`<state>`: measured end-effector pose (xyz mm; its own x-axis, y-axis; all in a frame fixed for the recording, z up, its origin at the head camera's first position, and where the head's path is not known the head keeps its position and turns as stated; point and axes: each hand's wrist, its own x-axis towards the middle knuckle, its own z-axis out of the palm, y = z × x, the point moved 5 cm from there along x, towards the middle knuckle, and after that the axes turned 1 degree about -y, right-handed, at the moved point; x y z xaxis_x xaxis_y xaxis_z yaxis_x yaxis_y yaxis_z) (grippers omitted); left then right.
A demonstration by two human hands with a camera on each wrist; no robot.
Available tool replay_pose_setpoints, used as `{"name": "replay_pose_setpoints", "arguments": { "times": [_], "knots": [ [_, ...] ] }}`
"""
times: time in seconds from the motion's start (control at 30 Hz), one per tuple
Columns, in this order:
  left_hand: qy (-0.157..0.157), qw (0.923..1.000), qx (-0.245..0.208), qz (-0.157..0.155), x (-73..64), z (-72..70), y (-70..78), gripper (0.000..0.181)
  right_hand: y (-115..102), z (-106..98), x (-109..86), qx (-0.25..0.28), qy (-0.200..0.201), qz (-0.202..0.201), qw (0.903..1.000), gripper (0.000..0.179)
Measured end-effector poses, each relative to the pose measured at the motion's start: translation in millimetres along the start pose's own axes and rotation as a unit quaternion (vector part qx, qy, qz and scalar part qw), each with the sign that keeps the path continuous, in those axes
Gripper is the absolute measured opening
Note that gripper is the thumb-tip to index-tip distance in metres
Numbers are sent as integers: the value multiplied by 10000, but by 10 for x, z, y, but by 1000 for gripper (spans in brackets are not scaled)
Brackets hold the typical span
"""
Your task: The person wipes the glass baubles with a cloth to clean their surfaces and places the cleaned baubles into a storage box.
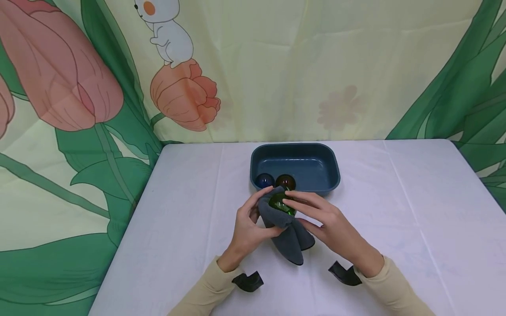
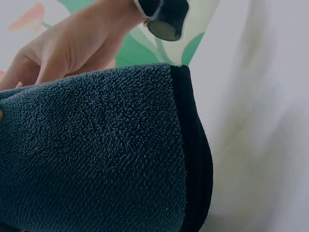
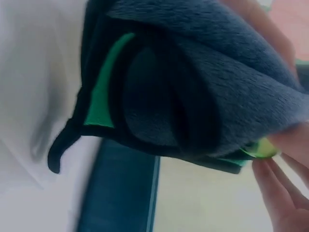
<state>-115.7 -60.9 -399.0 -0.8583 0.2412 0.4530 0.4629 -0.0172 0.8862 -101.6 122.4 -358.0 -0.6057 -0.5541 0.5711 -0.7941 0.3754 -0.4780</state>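
My left hand [image 1: 251, 230] holds a folded grey-blue cloth [image 1: 290, 245] with dark edging, fingers behind it and thumb in front. Nestled in the cloth's upper fold is a green glass ball [image 1: 278, 202]. The right hand [image 1: 332, 221] has its fingertips on the ball's near right side, with the thumb at the cloth just below. Cloth [image 2: 96, 145] fills much of the left wrist view, its loose end hanging down. In the right wrist view a sliver of the green ball [image 3: 264, 148] shows between cloth and fingers; the rest is covered.
Behind the hands stands a dark blue rectangular tub [image 1: 336, 169]. A blue glass ball [image 1: 264, 180] and a brown glass ball [image 1: 285, 181] lie in its near left corner. White cloth covers the table [image 1: 189, 197], and a flower-printed curtain [image 1: 276, 79] hangs behind it.
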Motion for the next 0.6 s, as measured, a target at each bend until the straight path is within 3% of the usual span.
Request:
{"name": "replay_pose_setpoints", "arguments": {
  "times": [0.23,0.4,0.5,0.6],
  "knots": [
    [-29,9999,-113,-76,-7,8,-16,79,4,24,-4,-232,114,-87,9996,83],
    [-25,9998,-149,-161,-16,7,-24,81,39,48,-17,-161,163,202,9995,82],
    [-26,9997,-164,-152,-16,8,-30,83,82,58,-21,261,204,613,9976,76],
    [-61,9997,-206,-116,-12,14,-31,84,147,72,-25,1148,169,1197,9860,64]
  ]
}}
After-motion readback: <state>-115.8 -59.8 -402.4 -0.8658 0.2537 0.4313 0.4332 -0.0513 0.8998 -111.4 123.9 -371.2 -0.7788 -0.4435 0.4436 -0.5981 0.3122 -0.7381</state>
